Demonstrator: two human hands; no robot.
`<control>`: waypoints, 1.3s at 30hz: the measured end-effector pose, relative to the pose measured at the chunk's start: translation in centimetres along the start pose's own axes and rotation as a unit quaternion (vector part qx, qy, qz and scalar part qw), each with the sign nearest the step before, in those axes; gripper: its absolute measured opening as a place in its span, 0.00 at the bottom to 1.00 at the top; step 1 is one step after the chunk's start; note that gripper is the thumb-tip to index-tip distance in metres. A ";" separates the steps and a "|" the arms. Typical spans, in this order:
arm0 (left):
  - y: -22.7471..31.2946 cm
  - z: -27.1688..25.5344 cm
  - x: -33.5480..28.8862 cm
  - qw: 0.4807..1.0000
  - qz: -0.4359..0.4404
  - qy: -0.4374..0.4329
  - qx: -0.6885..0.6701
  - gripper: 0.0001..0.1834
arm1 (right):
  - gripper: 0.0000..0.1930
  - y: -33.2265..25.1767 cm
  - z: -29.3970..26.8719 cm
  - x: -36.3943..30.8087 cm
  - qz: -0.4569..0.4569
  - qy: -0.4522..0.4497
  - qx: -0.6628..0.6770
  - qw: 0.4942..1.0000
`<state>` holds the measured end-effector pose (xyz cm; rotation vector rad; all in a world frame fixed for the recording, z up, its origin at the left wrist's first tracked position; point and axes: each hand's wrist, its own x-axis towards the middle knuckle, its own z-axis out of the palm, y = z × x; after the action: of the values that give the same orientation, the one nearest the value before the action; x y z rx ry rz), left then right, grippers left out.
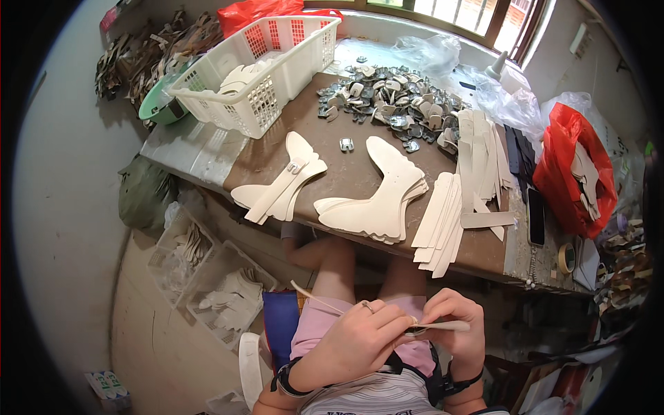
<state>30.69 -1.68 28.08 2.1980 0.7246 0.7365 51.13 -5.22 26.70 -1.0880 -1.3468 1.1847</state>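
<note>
Cluttered tabletop (346, 181) ahead; over the lap both hands, left hand (356, 342) and right hand (453, 325), pinch a cream strap (439, 326), perhaps threading a buckle; a loose grip could drop it.

A: Buckle between fingers?
B: Can't tell. Left hand (353, 339) covers near end of strap (443, 325) and whatever metal bit sits there; only a sliver shows.
A: Right hand (453, 321)?
B: Fingertips curled under the strap, hidden. Both forearms cut off by btm edge.
A: Buckle pile (387, 100)?
B: Pieces too small to tell apart.
A: Basket (263, 69)?
B: Contents mostly behind its wall. Red bag (574, 173): insides partly hidden.
</note>
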 end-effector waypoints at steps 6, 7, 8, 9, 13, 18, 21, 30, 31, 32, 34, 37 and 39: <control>0.0 0.3 -0.2 0.999 -0.006 0.033 -0.026 0.13 | 0.11 -0.1 0.4 -0.1 -0.021 0.016 -0.018 0.999; 0.0 0.4 -0.1 0.999 0.005 0.049 -0.022 0.13 | 0.11 -0.3 0.4 0.0 -0.020 0.017 -0.019 0.999; -0.1 0.6 -0.2 0.999 0.006 0.049 -0.023 0.13 | 0.11 -0.4 0.4 0.2 -0.016 0.009 -0.027 0.999; -0.2 0.9 -0.4 0.998 0.005 0.057 0.004 0.12 | 0.11 -0.5 0.5 0.3 -0.013 0.002 -0.036 0.999; -0.2 2.3 -1.3 0.990 -0.005 0.139 0.028 0.13 | 0.11 -0.3 1.3 -0.4 -0.018 0.029 -0.063 0.997; -0.1 2.3 -1.7 0.983 -0.069 0.138 -0.101 0.14 | 0.11 -0.9 1.3 -0.7 -0.135 0.043 -0.165 0.976; 0.4 1.0 -2.2 0.974 -0.109 0.135 -0.147 0.16 | 0.12 -0.3 0.7 -1.4 -0.270 -0.017 -0.223 0.936; -1.3 1.6 -2.8 0.990 0.026 0.102 -0.091 0.19 | 0.08 -2.3 2.2 -2.2 -0.338 -0.046 -0.259 0.904; -1.0 1.4 -2.8 0.987 0.067 0.122 -0.084 0.17 | 0.08 -2.3 2.2 -2.4 -0.336 -0.045 -0.259 0.905; -0.8 1.3 -2.8 0.981 0.109 0.142 -0.078 0.15 | 0.08 -2.3 2.2 -2.6 -0.320 -0.035 -0.240 0.916; -0.6 1.1 -3.0 0.978 0.140 0.154 -0.031 0.13 | 0.07 -2.1 2.4 -2.8 -0.296 -0.013 -0.201 0.934; -0.7 1.3 -3.3 0.962 0.199 0.182 0.028 0.10 | 0.08 -2.6 1.9 -2.8 -0.300 -0.034 -0.206 0.931; -0.6 1.3 -3.6 0.959 0.199 0.197 -0.036 0.10 | 0.09 -3.1 1.6 -2.9 -0.304 -0.051 -0.231 0.923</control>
<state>29.00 -4.28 25.82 2.1763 0.4281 1.4108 49.79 -8.62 29.38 -0.8203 -1.9284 0.4745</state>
